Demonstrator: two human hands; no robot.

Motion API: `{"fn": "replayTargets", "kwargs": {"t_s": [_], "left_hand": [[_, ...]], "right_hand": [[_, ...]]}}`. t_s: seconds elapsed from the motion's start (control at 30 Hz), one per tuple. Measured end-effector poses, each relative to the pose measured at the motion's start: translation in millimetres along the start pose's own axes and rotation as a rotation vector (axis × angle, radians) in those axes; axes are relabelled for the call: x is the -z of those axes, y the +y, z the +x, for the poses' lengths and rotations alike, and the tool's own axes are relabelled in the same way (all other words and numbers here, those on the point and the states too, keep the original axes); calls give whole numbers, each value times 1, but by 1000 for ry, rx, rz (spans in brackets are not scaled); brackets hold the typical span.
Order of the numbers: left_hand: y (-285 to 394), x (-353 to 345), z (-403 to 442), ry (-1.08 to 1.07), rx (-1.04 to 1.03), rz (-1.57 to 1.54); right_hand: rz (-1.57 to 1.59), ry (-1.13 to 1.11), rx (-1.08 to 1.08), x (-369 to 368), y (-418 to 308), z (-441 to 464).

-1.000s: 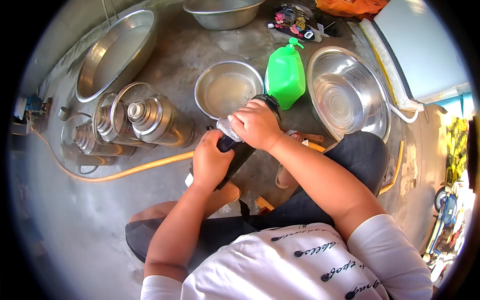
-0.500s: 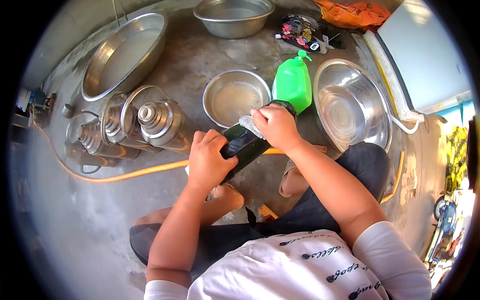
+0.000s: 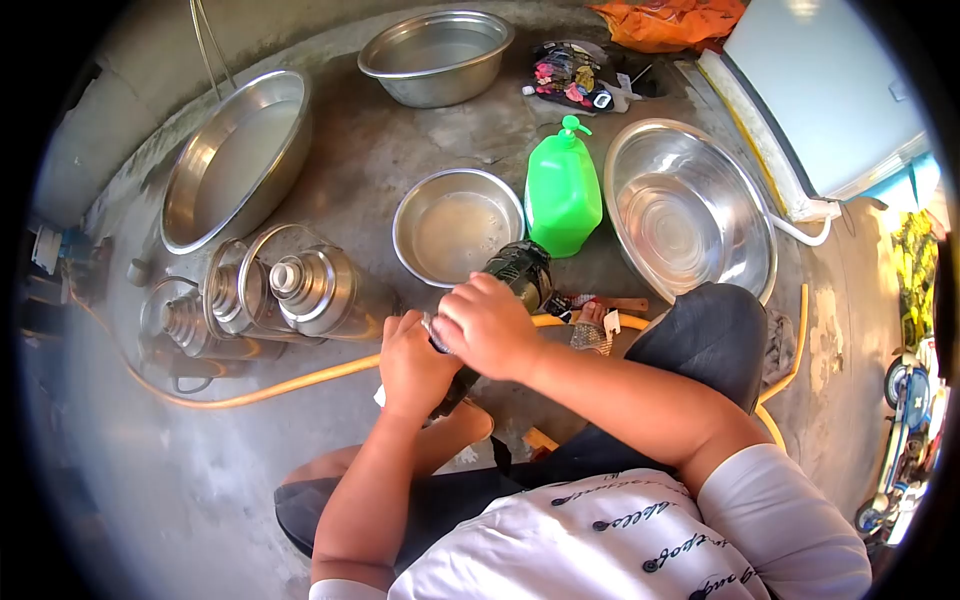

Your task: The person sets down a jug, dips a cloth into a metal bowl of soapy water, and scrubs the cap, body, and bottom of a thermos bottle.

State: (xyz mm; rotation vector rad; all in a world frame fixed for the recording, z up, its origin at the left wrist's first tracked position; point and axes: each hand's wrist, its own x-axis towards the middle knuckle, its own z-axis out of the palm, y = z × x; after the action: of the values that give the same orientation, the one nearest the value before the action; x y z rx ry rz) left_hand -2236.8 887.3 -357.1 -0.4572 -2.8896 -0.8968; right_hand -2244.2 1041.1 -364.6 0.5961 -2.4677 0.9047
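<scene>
A dark, glossy cylinder (image 3: pixel 522 272) lies slantwise over my lap, its far end near the small metal basin (image 3: pixel 400 240) of cloudy water. I cannot make out its exact kind. Lower down, my left hand (image 3: pixel 412 365) is wrapped round it. My right hand (image 3: pixel 490 325) is closed against the cylinder beside my left one, with a grey mesh scrubbing cloth (image 3: pixel 431 328) showing at its fingers. Most of the cloth is hidden. Just beyond stands a bright green pump jug (image 3: pixel 563 195).
Several metal thermos flasks (image 3: pixel 318 295) stand at left. Larger metal basins (image 3: pixel 700 225) sit right, far left and at the back (image 3: pixel 435 85). A yellow hose (image 3: pixel 290 375) crosses the floor near my feet. An orange bag (image 3: pixel 665 22) lies at the back.
My right hand has slid down the cylinder, with the cloth, to beside my left hand. More of the cylinder's far end now shows. The view has shifted slightly.
</scene>
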Motion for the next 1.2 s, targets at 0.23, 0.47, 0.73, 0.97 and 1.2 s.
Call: {"fn": "replayTargets", "kwargs": {"t_s": [0.23, 0.47, 0.73, 0.97, 1.2], "left_hand": [[10, 11, -3, -17, 42, -73], [7, 14, -4, 28, 22, -156], [2, 2, 1, 15, 238, -563], [11, 20, 4, -62, 506, -928], [19, 29, 7, -7, 498, -988]], "right_hand": [[-34, -21, -264, -7, 67, -1], [132, 46, -82, 6, 36, 9], [166, 8, 41, 13, -10, 2], [188, 553, -336, -4, 63, 13], [171, 122, 143, 14, 17, 0]]}}
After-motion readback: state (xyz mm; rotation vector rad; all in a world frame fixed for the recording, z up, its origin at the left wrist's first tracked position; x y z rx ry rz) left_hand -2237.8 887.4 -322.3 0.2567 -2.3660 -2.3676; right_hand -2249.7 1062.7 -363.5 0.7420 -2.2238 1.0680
